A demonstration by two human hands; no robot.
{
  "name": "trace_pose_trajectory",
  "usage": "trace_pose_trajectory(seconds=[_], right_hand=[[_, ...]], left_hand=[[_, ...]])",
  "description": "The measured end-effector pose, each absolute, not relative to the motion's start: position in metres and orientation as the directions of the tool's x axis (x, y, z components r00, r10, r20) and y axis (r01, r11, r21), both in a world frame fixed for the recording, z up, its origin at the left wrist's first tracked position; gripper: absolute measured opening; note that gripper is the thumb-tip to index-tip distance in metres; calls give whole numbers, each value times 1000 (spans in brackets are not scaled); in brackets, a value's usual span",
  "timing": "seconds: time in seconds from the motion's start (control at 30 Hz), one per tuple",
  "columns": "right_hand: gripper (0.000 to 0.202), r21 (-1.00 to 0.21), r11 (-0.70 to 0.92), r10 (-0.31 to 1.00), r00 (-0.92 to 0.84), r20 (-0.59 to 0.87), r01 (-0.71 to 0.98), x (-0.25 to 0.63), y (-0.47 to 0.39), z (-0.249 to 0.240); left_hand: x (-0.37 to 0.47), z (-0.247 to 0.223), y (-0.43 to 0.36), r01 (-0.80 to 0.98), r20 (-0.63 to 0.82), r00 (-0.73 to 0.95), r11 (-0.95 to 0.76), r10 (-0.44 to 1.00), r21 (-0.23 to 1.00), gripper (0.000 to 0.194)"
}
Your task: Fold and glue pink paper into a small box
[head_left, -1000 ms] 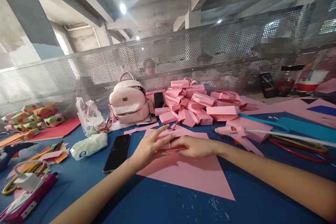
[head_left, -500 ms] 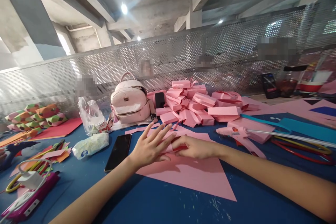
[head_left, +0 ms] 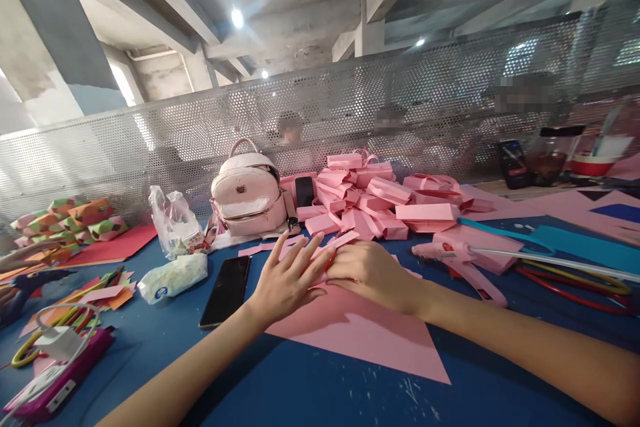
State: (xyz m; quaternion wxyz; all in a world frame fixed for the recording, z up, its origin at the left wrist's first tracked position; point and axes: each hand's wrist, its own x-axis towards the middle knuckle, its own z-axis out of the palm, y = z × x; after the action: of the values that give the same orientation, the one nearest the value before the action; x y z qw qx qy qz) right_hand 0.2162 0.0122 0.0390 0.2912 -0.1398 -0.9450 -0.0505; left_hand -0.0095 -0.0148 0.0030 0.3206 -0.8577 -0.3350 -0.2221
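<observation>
Over a pink paper sheet [head_left: 360, 333] on the blue table, both hands meet at a small folded pink paper piece [head_left: 345, 239]. My left hand [head_left: 289, 279] has its fingers stretched and spread, the fingertips at the left end of the piece. My right hand [head_left: 370, 273] is closed over the piece, knuckles up, hiding most of it. Where the fingers overlap, I cannot make out the folds. Right of my right hand lies a pink glue gun [head_left: 463, 263]. Behind the hands rises a heap of folded pink paper pieces [head_left: 360, 197].
A black phone [head_left: 225, 292] lies left of my left hand. Behind it stand a pale pink backpack [head_left: 247, 197], a plastic bag [head_left: 177, 227] and a tissue pack [head_left: 173, 278]. A purple power strip [head_left: 65, 370] sits front left. Another person's hand [head_left: 30, 255] shows at far left.
My right hand has rolled over the folded piece, its knuckles now higher, and the piece's end tilts up. My left hand has barely moved. At far left, another person's hand has come into view.
</observation>
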Motion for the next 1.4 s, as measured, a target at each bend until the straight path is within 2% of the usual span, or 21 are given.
trace_pose_trajectory(seconds=[0.23, 0.37, 0.43, 0.5, 0.57, 0.6, 0.7, 0.83, 1.0, 1.17, 1.3, 1.4], right_hand=[[28, -9, 944, 275, -766, 581, 331, 215, 10, 39], [26, 4, 930, 298, -759, 579, 368, 216, 12, 40], [26, 13, 928, 302, -769, 563, 373, 218, 13, 42], [25, 8, 933, 295, -779, 554, 359, 220, 14, 45], [23, -14, 939, 291, -770, 567, 345, 221, 17, 49], [22, -26, 939, 294, -762, 577, 343, 222, 19, 50], [21, -28, 937, 293, -742, 603, 347, 225, 25, 52], [21, 25, 950, 233, -763, 603, 310, 227, 32, 50], [24, 37, 962, 195, -776, 599, 270, 228, 33, 48], [23, 43, 967, 171, -763, 624, 252, 228, 32, 50], [22, 45, 974, 138, -746, 651, 220, 227, 28, 51], [24, 33, 975, 143, -737, 660, 219, 226, 25, 51]], left_hand=[[2, 5, -20, 736, 575, 661, -567, 483, -370, 76], [4, 7, -20, 754, 570, 630, -591, 528, -286, 76], [3, 6, -19, 760, 579, 590, -629, 563, -162, 76], [-1, 4, -16, 707, 588, 520, -699, 620, 111, 78], [-6, -1, -11, 558, 576, 442, -714, 687, 423, 82], [-8, -4, -9, 500, 566, 413, -697, 713, 514, 83], [-13, -13, -3, 400, 530, 361, -640, 768, 656, 79], [-14, -20, 2, 254, 427, 335, -517, 840, 818, 66], [-11, -22, 2, 74, 315, 350, -361, 882, 930, 55], [-5, -22, 0, -32, 250, 368, -257, 895, 966, 57], [0, -23, -5, -52, 233, 400, -232, 886, 971, 62], [4, -20, -9, -3, 258, 399, -280, 880, 960, 64]])
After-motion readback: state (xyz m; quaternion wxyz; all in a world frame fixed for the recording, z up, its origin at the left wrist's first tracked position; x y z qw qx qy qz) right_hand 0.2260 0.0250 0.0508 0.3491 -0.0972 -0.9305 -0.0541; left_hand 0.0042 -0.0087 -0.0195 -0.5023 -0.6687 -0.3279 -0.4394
